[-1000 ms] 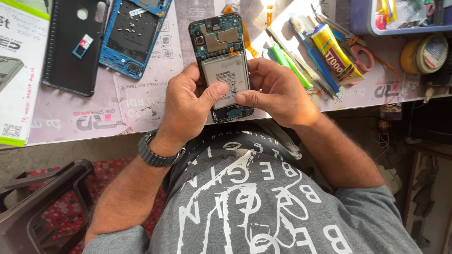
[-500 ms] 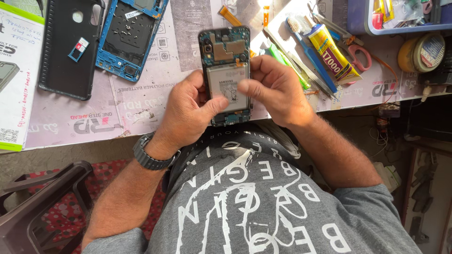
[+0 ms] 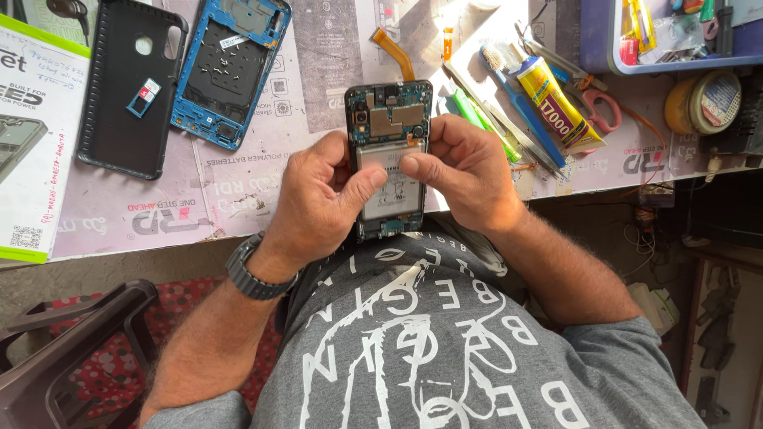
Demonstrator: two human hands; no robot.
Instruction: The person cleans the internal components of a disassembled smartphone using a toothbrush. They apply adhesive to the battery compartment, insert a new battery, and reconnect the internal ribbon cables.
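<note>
Head camera looked down on a cluttered bench. At far left lay a white and green printed box (image 3: pixel 32 135), then a black phone case (image 3: pixel 127 87) and, just beside it, a blue phone frame (image 3: pixel 230 67). The left hand (image 3: pixel 318 202), a dark wristwatch (image 3: pixel 254 270) on its wrist, gripped the opened phone (image 3: pixel 388 159) along its left edge, thumb pressed on the white battery (image 3: pixel 389 187). The phone was held upright at the bench's near edge, above the person's chest. The right hand (image 3: pixel 465 171) closed on its right edge, thumb on the battery too. Further right lay a blue toothbrush (image 3: pixel 517 99), a yellow glue tube (image 3: pixel 556 103) and a round tin (image 3: pixel 703 102).
</note>
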